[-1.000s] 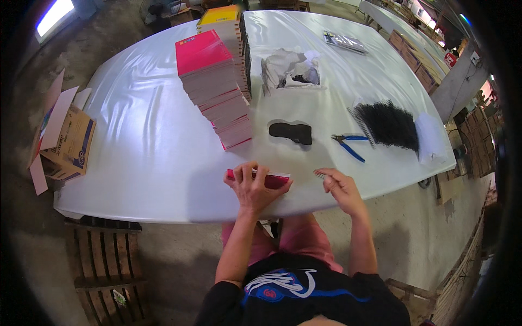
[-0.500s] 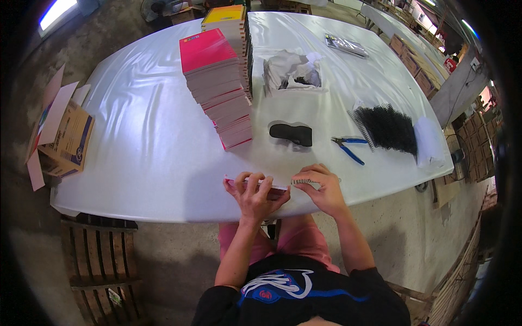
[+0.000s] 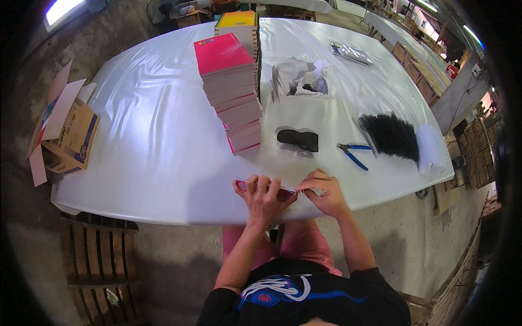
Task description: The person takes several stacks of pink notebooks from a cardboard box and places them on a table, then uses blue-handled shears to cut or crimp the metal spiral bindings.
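Note:
My left hand (image 3: 262,201) is closed round a thin red-covered notebook (image 3: 285,193), held on edge near the table's front. At the notebook's right end, my right hand (image 3: 327,196) has its thumb and fingertips pinched together. A spiral binding coil is in that pinch, mostly hidden by the fingers now. How far the coil sits in the page holes is too small to tell. Beyond my hands lie a flat black object with rounded ends (image 3: 297,139) and cutting pliers with blue handles (image 3: 355,157). A heap of black binding coils (image 3: 389,136) lies right of the pliers.
A tall stack of red notebooks (image 3: 225,57) stands mid-table, with yellow-covered ones (image 3: 237,20) behind. Paper-lined box (image 3: 300,81), flat clear package (image 3: 350,53) and white roll (image 3: 431,149) lie to the right. An open carton (image 3: 73,136) stands at the left edge.
My right hand has come up against the notebook's right end, and the coil that showed between its fingers is now mostly covered. The left hand keeps its hold. The whole view has shifted slightly.

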{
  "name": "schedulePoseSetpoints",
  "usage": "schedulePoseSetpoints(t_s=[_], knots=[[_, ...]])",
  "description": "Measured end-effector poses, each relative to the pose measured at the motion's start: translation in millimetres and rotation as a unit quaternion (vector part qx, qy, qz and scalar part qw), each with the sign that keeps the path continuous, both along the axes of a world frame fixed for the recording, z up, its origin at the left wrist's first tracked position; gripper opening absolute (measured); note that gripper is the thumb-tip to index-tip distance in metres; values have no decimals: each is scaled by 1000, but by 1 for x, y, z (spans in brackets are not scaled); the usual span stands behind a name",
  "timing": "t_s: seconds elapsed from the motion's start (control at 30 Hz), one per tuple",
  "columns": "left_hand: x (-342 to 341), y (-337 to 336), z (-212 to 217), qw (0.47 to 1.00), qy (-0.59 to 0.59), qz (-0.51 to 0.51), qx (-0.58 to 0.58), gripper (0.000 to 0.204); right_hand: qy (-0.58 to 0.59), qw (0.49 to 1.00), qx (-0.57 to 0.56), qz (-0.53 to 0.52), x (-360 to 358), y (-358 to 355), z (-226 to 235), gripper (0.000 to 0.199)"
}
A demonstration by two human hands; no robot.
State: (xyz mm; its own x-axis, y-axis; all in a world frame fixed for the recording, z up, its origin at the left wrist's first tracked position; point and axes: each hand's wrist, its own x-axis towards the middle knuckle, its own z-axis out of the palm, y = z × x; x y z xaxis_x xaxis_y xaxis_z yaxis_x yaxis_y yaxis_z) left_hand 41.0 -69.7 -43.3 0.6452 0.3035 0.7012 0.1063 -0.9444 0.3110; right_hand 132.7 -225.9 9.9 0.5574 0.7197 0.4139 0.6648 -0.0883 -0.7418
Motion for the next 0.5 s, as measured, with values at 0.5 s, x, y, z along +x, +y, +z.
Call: schedulePoseSetpoints(t_s=[0.5], knots=[[3,-4,-4,999,0,28,16,51,16,996,-87,-6,-8,-5,13,26]])
